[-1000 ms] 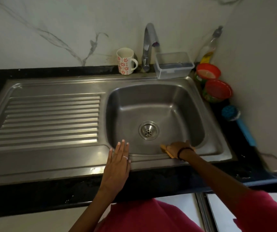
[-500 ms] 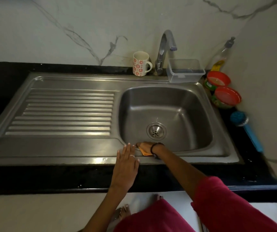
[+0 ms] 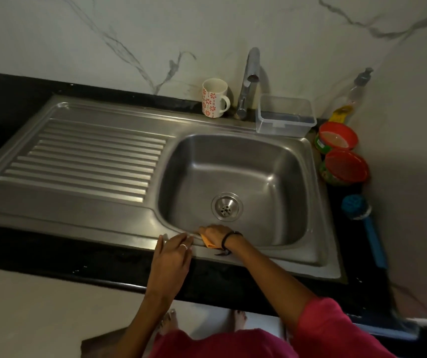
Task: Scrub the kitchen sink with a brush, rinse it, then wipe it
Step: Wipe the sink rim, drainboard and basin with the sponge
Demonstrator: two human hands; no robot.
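Note:
The stainless steel sink (image 3: pixel 235 161) has a ribbed drainboard (image 3: pixel 85 156) on its left and a round drain (image 3: pixel 226 206) in the basin. My right hand (image 3: pixel 213 235) presses an orange cloth (image 3: pixel 207 242) against the basin's near rim at its front left corner. Only a small corner of the cloth shows under the hand. My left hand (image 3: pixel 173 257) rests flat with straight fingers on the steel front ledge, right beside the right hand. A blue brush (image 3: pixel 362 223) lies on the black counter to the right of the sink.
A floral mug (image 3: pixel 213 98), the tap (image 3: pixel 249 81) and a clear plastic box (image 3: pixel 284 116) stand behind the basin. Two red-lidded tubs (image 3: pixel 341 153) and a soap bottle (image 3: pixel 357 91) sit at the right by the wall. The black counter (image 3: pixel 78 257) runs along the front edge.
My right hand has slid the cloth leftward along the basin's near rim, from its middle to the front left corner. The left hand has stayed on the ledge. The view has tilted.

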